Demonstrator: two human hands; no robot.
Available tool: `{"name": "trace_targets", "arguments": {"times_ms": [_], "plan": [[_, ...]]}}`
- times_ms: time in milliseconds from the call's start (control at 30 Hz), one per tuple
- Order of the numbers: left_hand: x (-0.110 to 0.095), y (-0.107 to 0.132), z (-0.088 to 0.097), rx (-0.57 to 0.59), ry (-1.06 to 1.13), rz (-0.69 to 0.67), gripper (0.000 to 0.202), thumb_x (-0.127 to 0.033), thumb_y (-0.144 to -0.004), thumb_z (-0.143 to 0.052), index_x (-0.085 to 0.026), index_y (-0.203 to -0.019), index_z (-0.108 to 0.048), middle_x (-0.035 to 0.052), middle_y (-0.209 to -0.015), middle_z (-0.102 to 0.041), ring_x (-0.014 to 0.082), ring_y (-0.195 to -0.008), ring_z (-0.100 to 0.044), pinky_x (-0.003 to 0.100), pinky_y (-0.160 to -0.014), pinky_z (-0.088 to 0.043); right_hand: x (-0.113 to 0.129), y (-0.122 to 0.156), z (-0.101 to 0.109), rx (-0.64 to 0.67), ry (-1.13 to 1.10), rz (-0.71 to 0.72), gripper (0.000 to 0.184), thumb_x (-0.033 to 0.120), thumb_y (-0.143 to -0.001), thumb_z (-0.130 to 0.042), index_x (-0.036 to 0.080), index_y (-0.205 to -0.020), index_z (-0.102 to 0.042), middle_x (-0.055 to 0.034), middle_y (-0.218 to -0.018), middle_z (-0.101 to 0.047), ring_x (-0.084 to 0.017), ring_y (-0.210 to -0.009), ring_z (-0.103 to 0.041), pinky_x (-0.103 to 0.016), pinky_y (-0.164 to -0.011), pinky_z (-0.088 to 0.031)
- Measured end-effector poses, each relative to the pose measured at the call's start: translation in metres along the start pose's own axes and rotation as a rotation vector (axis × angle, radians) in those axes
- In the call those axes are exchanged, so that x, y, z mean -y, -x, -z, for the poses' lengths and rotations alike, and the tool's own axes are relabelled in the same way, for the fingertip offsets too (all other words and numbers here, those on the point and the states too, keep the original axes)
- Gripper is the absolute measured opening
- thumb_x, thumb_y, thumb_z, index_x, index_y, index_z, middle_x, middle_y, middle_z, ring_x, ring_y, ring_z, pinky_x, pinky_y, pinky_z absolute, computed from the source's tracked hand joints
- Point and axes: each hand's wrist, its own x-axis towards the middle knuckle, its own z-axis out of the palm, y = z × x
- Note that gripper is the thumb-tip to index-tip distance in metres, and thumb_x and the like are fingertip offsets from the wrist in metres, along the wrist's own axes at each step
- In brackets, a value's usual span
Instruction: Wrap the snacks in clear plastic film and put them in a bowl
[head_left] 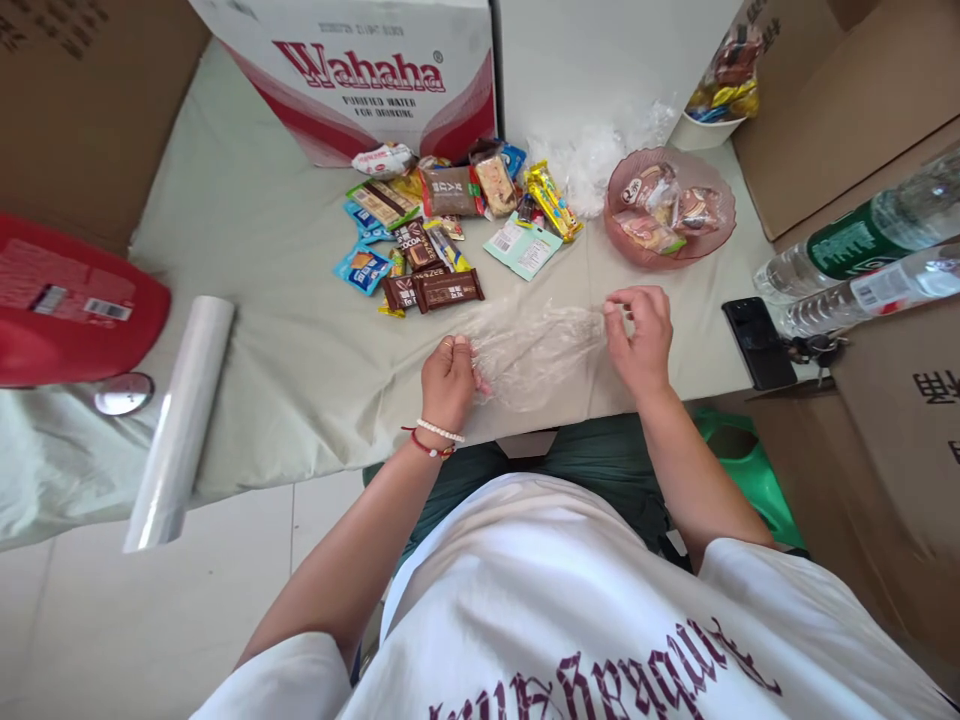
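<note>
A crumpled piece of thin clear plastic film stretches between my two hands over the front edge of the table. My left hand pinches its left end, thumb on top. At its right end my right hand grips the film between thumb and fingertips, the other fingers curled. Whether the film is a bag or a cover, I cannot tell. Just beyond it lies a pile of wrapped snacks, with brown chocolate-coloured packets closest to my left hand. A pink glass bowl holding several wrapped snacks stands beyond my right hand.
Crumpled clear plastic lies left of the bowl. A Wahaha water carton stands behind the snacks. A roll of film and a red container are at left. A black phone, keys and plastic bottles are at right.
</note>
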Motion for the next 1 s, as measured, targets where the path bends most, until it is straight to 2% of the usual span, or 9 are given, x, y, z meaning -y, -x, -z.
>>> {"name": "trace_targets", "arguments": {"times_ms": [133, 233, 300, 400, 533, 633, 733, 867, 1000], "plan": [[0.000, -0.004, -0.001, -0.013, 0.121, 0.057, 0.040, -0.063, -0.097, -0.050, -0.025, -0.082, -0.049, -0.0039, -0.058, -0.052, 0.0166, -0.051, -0.059, 0.028, -0.048, -0.045, 0.040, 0.007, -0.011, 0.613, -0.006, 0.442, 0.025, 0.041, -0.100, -0.061, 0.029, -0.120, -0.071, -0.0092, -0.122, -0.068, -0.027, -0.111, -0.063, -0.038, -0.088, -0.053], [-0.004, -0.009, 0.003, -0.038, 0.165, 0.082, 0.042, -0.066, -0.094, -0.055, -0.025, -0.087, -0.050, 0.0001, -0.077, -0.059, 0.0181, -0.066, -0.067, 0.028, -0.049, -0.049, 0.040, 0.015, -0.024, 0.840, 0.134, 0.525, 0.028, 0.029, -0.098, -0.064, 0.024, -0.124, -0.072, -0.0120, -0.118, -0.070, -0.029, -0.108, -0.063, -0.039, -0.084, -0.053], [-0.005, -0.014, 0.009, -0.024, 0.156, 0.121, 0.041, -0.065, -0.094, -0.054, -0.024, -0.088, -0.051, 0.0007, -0.078, -0.060, 0.0193, -0.067, -0.069, 0.028, -0.049, -0.049, 0.026, 0.018, -0.026, 0.826, 0.152, 0.481, 0.029, 0.021, -0.099, -0.058, 0.021, -0.124, -0.073, -0.0130, -0.112, -0.071, -0.029, -0.106, -0.062, -0.039, -0.083, -0.054], [-0.005, -0.026, 0.020, -0.031, 0.097, 0.169, 0.035, -0.057, -0.099, -0.048, -0.025, -0.086, -0.050, -0.0020, -0.062, -0.056, 0.0176, -0.051, -0.063, 0.026, -0.044, -0.040, 0.001, 0.020, -0.018, 0.718, 0.005, 0.455, 0.030, 0.020, -0.100, -0.053, 0.023, -0.121, -0.074, -0.0114, -0.108, -0.071, -0.028, -0.103, -0.063, -0.042, -0.089, -0.055], [0.002, -0.041, 0.034, -0.177, -0.125, 0.018, 0.032, -0.047, -0.101, -0.043, -0.025, -0.079, -0.050, -0.0036, -0.051, -0.048, 0.0169, -0.046, -0.053, 0.028, -0.049, -0.039, -0.018, 0.023, 0.002, 0.579, -0.143, 0.398, 0.025, 0.025, -0.100, -0.054, 0.029, -0.112, -0.075, -0.0090, -0.103, -0.070, -0.026, -0.097, -0.064, -0.044, -0.086, -0.056], [0.008, -0.044, 0.040, -0.312, -0.455, -0.162, 0.028, -0.041, -0.100, -0.044, -0.024, -0.081, -0.055, 0.0020, -0.063, -0.058, 0.0229, -0.066, -0.063, 0.032, -0.066, -0.046, -0.025, 0.033, 0.013, 0.538, -0.169, 0.328, 0.023, 0.027, -0.101, -0.055, 0.031, -0.108, -0.076, -0.0083, -0.101, -0.070, -0.026, -0.095, -0.066, -0.043, -0.081, -0.058], [0.013, -0.037, 0.036, -0.360, -0.685, -0.152, 0.026, -0.040, -0.100, -0.044, -0.020, -0.103, -0.062, 0.0053, -0.072, -0.063, 0.0280, -0.076, -0.066, 0.036, -0.074, -0.047, -0.030, 0.048, 0.018, 0.516, -0.144, 0.281, 0.025, 0.025, -0.102, -0.053, 0.031, -0.106, -0.076, -0.0085, -0.099, -0.070, -0.026, -0.094, -0.068, -0.043, -0.079, -0.060], [0.020, -0.027, 0.026, -0.406, -0.764, -0.182, 0.045, -0.044, -0.099, -0.049, -0.016, -0.135, -0.053, 0.0104, -0.095, -0.069, 0.0291, -0.089, -0.068, 0.038, -0.078, -0.049, -0.030, 0.065, 0.025, 0.570, -0.059, 0.238, 0.026, 0.024, -0.103, -0.051, 0.026, -0.109, -0.076, -0.0092, -0.101, -0.071, -0.025, -0.097, -0.069, -0.042, -0.081, -0.061], [0.029, -0.027, 0.022, -0.506, -0.824, -0.479, 0.052, -0.046, -0.095, -0.055, -0.010, -0.132, -0.057, 0.0236, -0.122, -0.062, 0.0348, -0.116, -0.060, 0.048, -0.097, -0.047, -0.016, 0.062, 0.042, 0.638, 0.031, 0.218, 0.022, 0.030, -0.103, -0.056, 0.023, -0.110, -0.075, -0.0090, -0.107, -0.073, -0.025, -0.101, -0.069, -0.042, -0.086, -0.060]]}}
